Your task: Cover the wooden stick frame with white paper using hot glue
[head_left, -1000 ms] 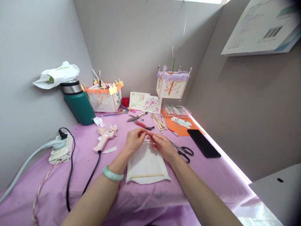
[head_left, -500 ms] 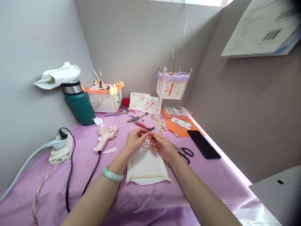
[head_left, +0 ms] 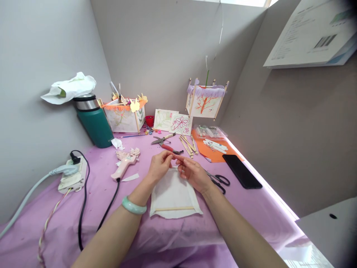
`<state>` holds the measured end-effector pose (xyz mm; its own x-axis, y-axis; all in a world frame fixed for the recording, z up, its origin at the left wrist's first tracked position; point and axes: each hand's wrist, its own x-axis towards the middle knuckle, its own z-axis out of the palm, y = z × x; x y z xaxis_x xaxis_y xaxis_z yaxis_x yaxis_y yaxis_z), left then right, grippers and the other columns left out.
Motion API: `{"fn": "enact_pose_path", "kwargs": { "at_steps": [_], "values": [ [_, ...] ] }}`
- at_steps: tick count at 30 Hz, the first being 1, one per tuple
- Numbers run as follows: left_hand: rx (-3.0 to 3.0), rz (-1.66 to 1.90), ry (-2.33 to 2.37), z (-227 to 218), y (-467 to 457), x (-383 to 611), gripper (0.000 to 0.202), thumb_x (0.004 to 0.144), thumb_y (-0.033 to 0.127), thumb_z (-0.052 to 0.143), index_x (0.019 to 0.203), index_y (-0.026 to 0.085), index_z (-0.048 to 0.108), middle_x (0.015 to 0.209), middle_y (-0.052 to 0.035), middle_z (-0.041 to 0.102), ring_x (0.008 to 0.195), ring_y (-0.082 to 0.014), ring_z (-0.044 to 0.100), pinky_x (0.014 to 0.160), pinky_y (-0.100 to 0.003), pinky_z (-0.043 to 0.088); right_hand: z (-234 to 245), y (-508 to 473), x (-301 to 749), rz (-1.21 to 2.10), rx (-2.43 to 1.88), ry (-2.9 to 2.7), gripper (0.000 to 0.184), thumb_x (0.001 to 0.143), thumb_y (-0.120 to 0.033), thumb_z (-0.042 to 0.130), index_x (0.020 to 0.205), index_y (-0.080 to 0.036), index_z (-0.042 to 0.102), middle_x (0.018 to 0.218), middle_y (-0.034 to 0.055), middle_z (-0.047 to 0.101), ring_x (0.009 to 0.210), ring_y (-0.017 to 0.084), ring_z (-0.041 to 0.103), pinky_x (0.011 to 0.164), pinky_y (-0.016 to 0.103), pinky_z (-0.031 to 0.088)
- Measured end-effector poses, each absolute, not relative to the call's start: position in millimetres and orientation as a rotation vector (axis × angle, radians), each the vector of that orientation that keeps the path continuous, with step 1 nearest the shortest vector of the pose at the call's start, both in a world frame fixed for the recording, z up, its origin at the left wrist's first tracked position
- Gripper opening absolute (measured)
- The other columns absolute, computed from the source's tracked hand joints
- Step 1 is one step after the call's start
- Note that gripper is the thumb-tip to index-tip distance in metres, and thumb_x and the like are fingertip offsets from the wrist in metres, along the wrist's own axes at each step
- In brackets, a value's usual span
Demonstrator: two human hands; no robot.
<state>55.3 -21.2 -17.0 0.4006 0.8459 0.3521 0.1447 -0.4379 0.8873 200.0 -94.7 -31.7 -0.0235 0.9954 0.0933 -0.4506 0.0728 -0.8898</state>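
Note:
My left hand [head_left: 161, 164] is closed in a pinch, its fingertips meeting those of my right hand [head_left: 194, 173] over the far edge of a white fabric panel [head_left: 174, 195]. The fingers of my right hand are curled and drawn together. Whatever sits between the fingertips is too small or hidden to make out. The panel lies flat near the table's front, with a thin wooden stick [head_left: 174, 209] along its near edge. Scissors [head_left: 219, 181] with dark handles lie just right of my right hand, partly covered by it.
Pruning shears [head_left: 167, 145] and short wooden sticks [head_left: 188, 145] lie beyond my hands. A pink glue gun [head_left: 126, 163] with a black cord rests left. A phone [head_left: 241, 171] and orange paper [head_left: 208, 151] are right. A green bottle [head_left: 95, 123] and power strip [head_left: 73, 175] stand far left.
The fingertips have shifted very slightly, still together over the panel's far edge. The view has moved a little; the panel and tools stay where they were.

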Motion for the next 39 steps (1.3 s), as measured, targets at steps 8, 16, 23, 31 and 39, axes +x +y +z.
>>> {"fn": "enact_pose_path", "kwargs": {
  "at_steps": [8,16,23,31,39],
  "values": [
    [1.85,1.118,0.968,-17.6,-20.9,55.9,0.013,0.076,0.026,0.057,0.077,0.018,0.068,0.062,0.0013,0.064,0.053,-0.0096,0.055,0.054,-0.021,0.042,-37.0,-93.9,199.1,1.341,-0.805,-1.041,0.033,0.083,-0.035,0.062,0.114,-0.026,0.068,0.1,0.005,0.058,0.07,0.01,0.05,0.05,0.02,0.035],
    [1.509,0.789,0.707,-12.3,-22.9,54.1,0.033,0.074,0.047,0.06,0.075,0.014,0.058,0.069,-0.001,0.062,0.046,-0.007,0.05,0.047,-0.022,0.041,-37.7,-93.4,196.2,0.918,-1.005,-1.093,0.025,0.08,-0.035,0.064,0.101,-0.022,0.069,0.073,-0.0017,0.058,0.059,0.01,0.046,0.053,0.023,0.035],
    [1.569,0.706,0.721,-16.1,-25.8,57.8,0.037,0.074,0.05,0.06,0.064,0.016,0.053,0.05,0.0051,0.05,0.041,-0.0049,0.04,0.042,-0.019,0.028,-39.1,-88.5,191.5,0.715,-1.113,-1.083,0.017,0.073,-0.034,0.068,0.083,-0.019,0.066,0.07,-0.001,0.061,0.061,0.012,0.052,0.058,0.026,0.041],
    [1.629,0.702,0.797,-18.5,-30.3,63.9,0.034,0.077,0.049,0.055,0.063,0.018,0.048,0.043,0.0074,0.046,0.037,-0.0056,0.037,0.041,-0.02,0.025,-46.4,-88.4,192.1,0.4,-1.264,-1.232,0.016,0.082,-0.033,0.058,0.078,-0.019,0.064,0.072,0.0019,0.062,0.067,0.015,0.056,0.064,0.029,0.045],
    [1.544,0.64,0.713,-21.5,-30.3,66.2,0.038,0.077,0.053,0.056,0.065,0.018,0.048,0.047,0.0057,0.049,0.037,-0.0056,0.039,0.039,-0.019,0.025,-45.8,-91.0,190.5,0.327,-1.293,-1.28,0.015,0.085,-0.031,0.054,0.074,-0.02,0.056,0.066,-0.0007,0.059,0.061,0.014,0.054,0.061,0.027,0.044]
  ]
}}
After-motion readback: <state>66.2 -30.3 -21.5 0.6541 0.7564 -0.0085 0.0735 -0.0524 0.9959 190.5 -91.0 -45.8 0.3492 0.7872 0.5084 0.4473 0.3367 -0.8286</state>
